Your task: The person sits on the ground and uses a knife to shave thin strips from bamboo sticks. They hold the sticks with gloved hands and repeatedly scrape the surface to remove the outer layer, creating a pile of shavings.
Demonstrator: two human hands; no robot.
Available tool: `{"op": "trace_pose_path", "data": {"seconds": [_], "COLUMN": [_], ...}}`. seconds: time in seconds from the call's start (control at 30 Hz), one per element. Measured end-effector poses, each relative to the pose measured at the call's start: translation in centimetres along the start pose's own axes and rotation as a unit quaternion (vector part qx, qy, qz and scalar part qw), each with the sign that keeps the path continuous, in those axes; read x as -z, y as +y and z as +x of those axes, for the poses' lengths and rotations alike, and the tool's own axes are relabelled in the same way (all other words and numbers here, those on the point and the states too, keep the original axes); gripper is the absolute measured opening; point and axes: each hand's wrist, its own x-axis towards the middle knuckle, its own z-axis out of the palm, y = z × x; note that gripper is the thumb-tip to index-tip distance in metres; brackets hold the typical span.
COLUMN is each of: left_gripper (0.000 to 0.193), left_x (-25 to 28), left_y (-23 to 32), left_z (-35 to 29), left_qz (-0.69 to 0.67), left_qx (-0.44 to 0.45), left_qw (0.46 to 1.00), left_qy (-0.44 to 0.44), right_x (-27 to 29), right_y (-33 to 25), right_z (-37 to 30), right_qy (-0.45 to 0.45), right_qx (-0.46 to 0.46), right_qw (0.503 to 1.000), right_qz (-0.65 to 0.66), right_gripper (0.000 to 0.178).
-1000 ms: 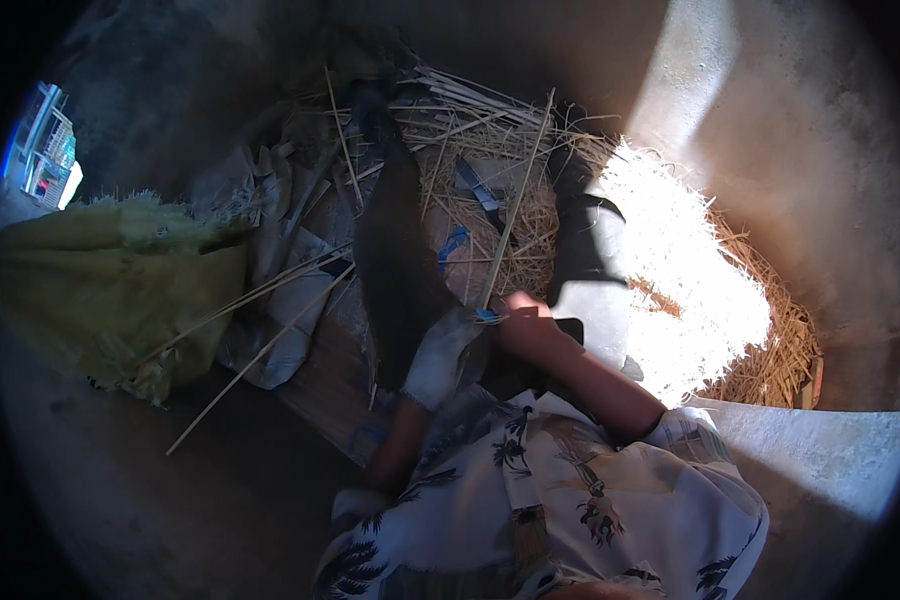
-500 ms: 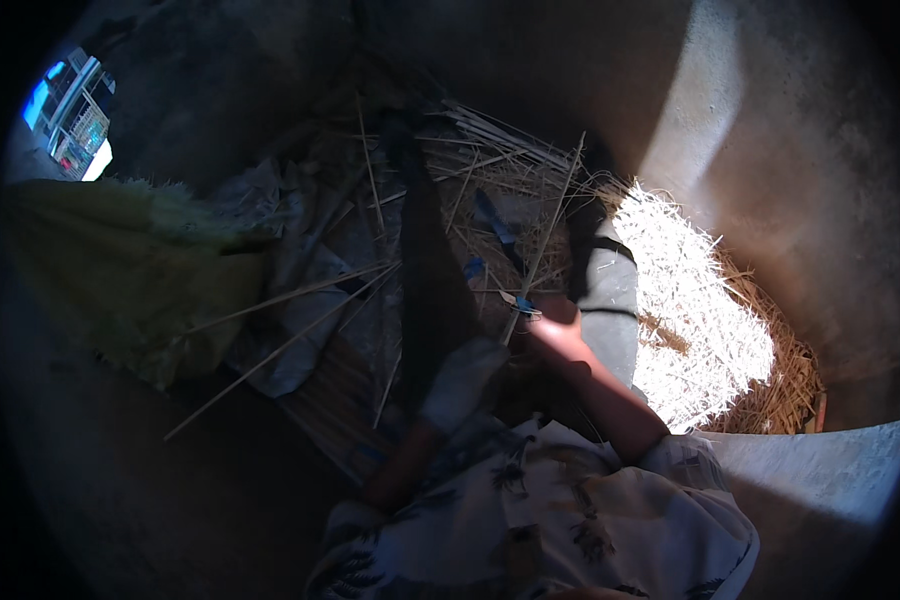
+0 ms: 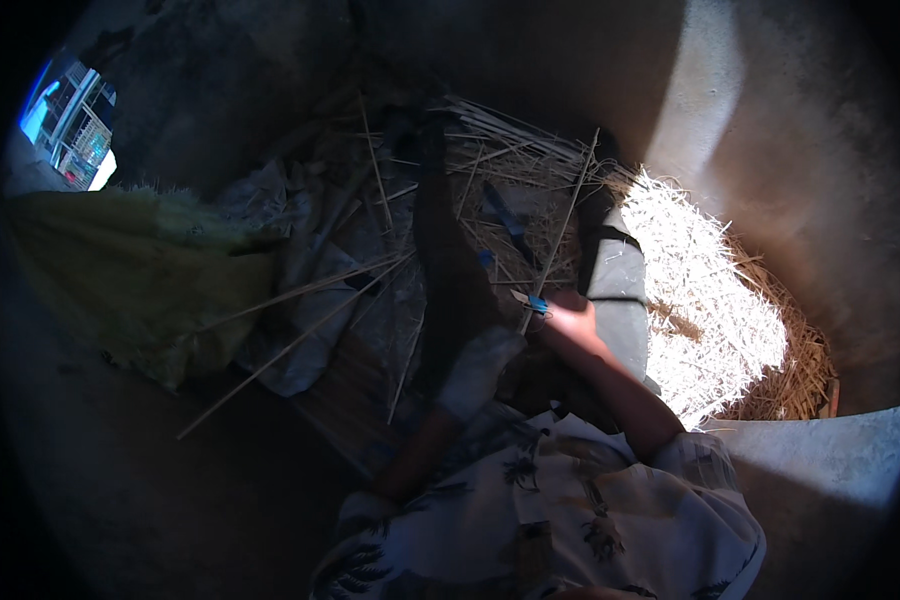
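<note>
My left hand, in a whitish glove, lies low between my legs, in shadow. It is closed at the lower end of a long thin bamboo strip, which slants up and away to the right. Against that strip, my bare right hand is closed on a small blue-handled knife with a pale pointed tip. The fingers of both hands are partly hidden. Farther out between my legs lies a larger knife with a bluish blade and dark handle.
A brightly sunlit heap of shavings sits right of my leg. Long split strips lie beyond my feet; loose strips cross on the left. A yellowish cloth drapes at far left. A curved wall stands around the right.
The scene has shifted slightly to the right in view. Both hands keep nearly the same place relative to the strip and the small knife.
</note>
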Motion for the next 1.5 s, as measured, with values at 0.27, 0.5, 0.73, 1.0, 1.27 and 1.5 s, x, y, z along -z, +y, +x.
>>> {"op": "trace_pose_path", "data": {"seconds": [0.27, 0.5, 0.73, 1.0, 1.27, 1.5], "left_gripper": [0.031, 0.031, 0.030, 0.035, 0.030, 0.030], "left_x": [0.1, 0.3, 0.4, 0.3, 2.9, 3.9], "left_y": [0.3, 2.2, 0.8, 0.6, 4.3, 7.4], "left_z": [-0.3, 0.3, 0.4, 0.3, 1.7, 3.3], "left_qz": [-0.010, -0.175, 0.011, 0.016, -0.024, 0.025], "left_qx": [-0.002, 0.136, -0.019, -0.019, 0.057, 0.106], "left_qw": [1.000, 0.975, 1.000, 0.999, 0.998, 0.992], "left_qy": [-0.016, -0.007, -0.015, -0.023, -0.005, -0.062], "right_x": [1.0, 0.1, 1.7, 1.5, 2.1, 2.7], "right_y": [-2.5, 0.2, 0.1, 0.6, -3.7, -3.5], "right_z": [-2.1, -1.3, -0.3, -0.4, -2.4, -1.7], "right_qy": [-0.027, 0.043, 0.055, 0.048, 0.031, 0.054], "right_qx": [-0.029, 0.180, 0.073, 0.082, 0.136, 0.151], "right_qw": [0.996, 0.982, 0.992, 0.994, 0.986, 0.981], "right_qz": [0.085, 0.028, -0.084, -0.054, -0.090, -0.113], "right_gripper": [0.029, 0.024, 0.035, 0.035, 0.031, 0.028]}}
